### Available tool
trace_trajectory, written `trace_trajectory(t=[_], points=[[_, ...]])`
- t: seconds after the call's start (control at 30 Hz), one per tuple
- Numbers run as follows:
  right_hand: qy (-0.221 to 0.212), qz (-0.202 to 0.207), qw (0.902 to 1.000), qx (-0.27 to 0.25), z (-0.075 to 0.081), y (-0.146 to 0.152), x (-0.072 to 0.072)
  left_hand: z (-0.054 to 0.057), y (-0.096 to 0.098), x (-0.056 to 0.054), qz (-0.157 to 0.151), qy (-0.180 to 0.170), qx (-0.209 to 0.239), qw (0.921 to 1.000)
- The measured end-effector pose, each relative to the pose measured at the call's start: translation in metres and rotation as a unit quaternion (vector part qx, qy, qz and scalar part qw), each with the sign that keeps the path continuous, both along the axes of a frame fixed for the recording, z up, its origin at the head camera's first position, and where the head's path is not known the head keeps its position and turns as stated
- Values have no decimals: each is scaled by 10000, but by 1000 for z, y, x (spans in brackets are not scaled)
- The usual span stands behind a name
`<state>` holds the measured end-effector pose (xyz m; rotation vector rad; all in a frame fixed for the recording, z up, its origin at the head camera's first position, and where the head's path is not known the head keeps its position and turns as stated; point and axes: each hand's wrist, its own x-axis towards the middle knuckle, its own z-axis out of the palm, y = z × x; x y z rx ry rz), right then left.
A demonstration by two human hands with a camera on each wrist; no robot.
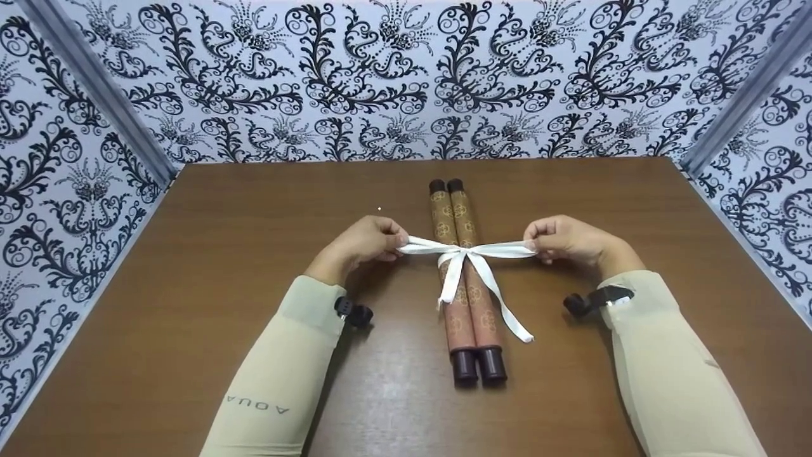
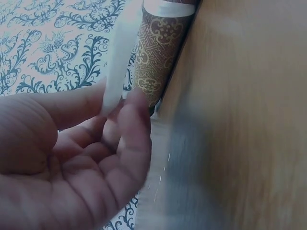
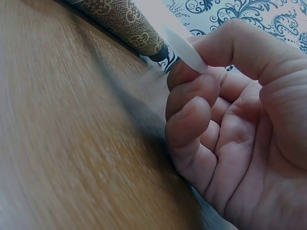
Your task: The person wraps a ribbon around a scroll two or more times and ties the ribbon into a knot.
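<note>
Two patterned scrolls [image 1: 482, 317] with dark end knobs lie side by side on the table, tied around the middle by a white ribbon [image 1: 487, 273]. The ribbon forms a bow over them, its two loose tails hanging toward the near end. My left hand [image 1: 374, 241] pinches the left loop, and the left wrist view shows that ribbon [image 2: 117, 62] between thumb and fingers. On the other side my right hand [image 1: 568, 241] pinches the right loop, seen as a ribbon [image 3: 187, 50] at the thumb tip in the right wrist view. Both loops stretch sideways from the knot.
The brown wooden table [image 1: 254, 209] extends around the scrolls. Behind it and at both sides stand panels with a black-and-white scrollwork pattern [image 1: 393, 63]. Each wrist wears a small camera on a dark strap, such as the left camera [image 1: 358, 315].
</note>
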<state>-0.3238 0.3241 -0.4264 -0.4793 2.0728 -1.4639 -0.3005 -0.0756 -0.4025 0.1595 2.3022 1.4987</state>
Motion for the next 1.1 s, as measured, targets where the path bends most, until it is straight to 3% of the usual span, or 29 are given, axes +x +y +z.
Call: trace_trajectory(t=[0.1,0.2,0.63,0.8,0.93,1.1], points=[[-47,-13,10000,-67,0,-1,0,-2,2,-3,245,-118,582,9979],[-70,-42,9999,-103,0,-2,0,-3,3,-4,372,-122,802,9960],[-25,-226,9994,-257,-3,-13,-1,-2,8,-1,337,207,476,9981],[-203,-421,9983,-361,-3,-14,-1,-2,11,2,297,111,428,9986],[-308,-753,9960,-375,-4,-12,-2,-3,11,1,500,168,418,9977],[-325,-1084,9926,-435,-5,-11,-4,-4,11,0,817,691,186,9941]])
